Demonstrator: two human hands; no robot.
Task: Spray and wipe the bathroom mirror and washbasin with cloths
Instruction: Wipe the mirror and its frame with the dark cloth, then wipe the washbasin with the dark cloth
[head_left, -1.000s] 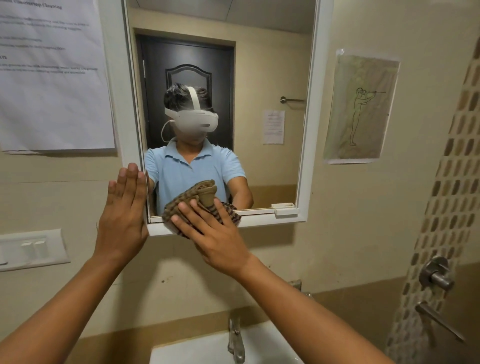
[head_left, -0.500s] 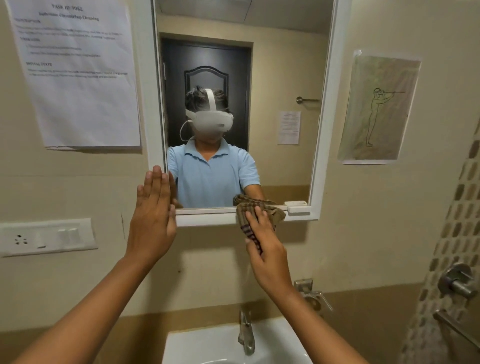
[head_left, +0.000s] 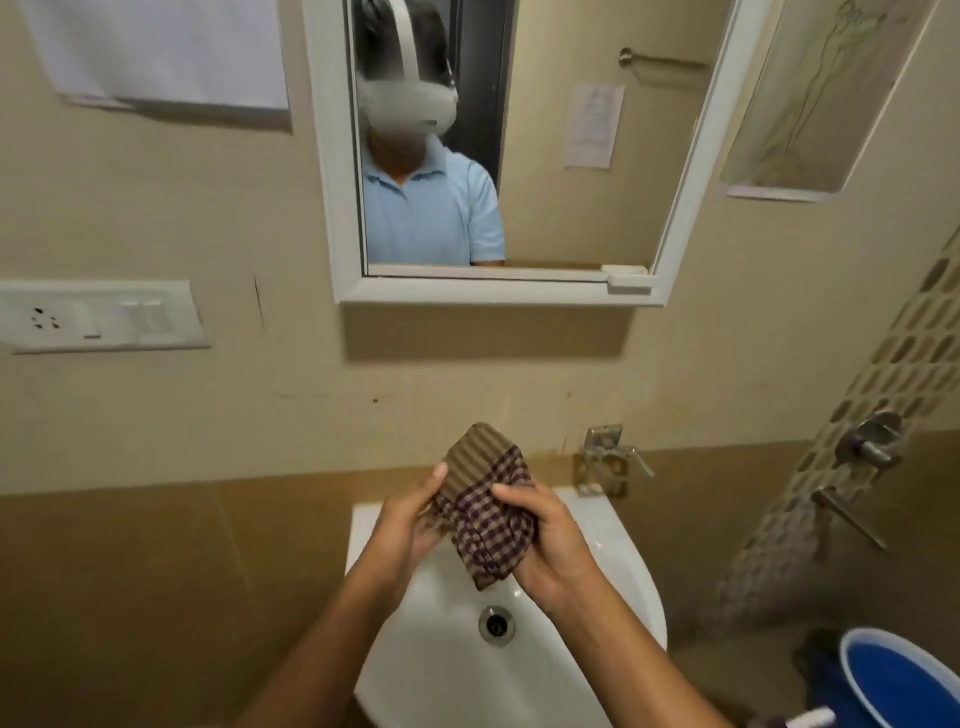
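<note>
A brown checked cloth (head_left: 480, 512) is bunched between both my hands above the white washbasin (head_left: 613, 582). My left hand (head_left: 410, 525) grips its left side and my right hand (head_left: 545, 545) grips its right side. The basin's drain (head_left: 497, 625) shows below the cloth; the basin tap is hidden behind my hands and the cloth. The white-framed mirror (head_left: 566, 208) hangs on the wall above, well apart from my hands, and reflects a person in a light blue shirt. No spray bottle is in view.
A switch and socket plate (head_left: 98, 317) sits on the wall at left. A metal wall tap (head_left: 608, 457) is right of the basin, with shower valves (head_left: 867, 441) further right. A blue bucket (head_left: 904, 675) stands at the lower right. Paper sheets (head_left: 166, 52) hang on the wall.
Both hands have dropped from the mirror frame to above the basin. My left hand left the wall and now holds the cloth too. The view has tilted downward.
</note>
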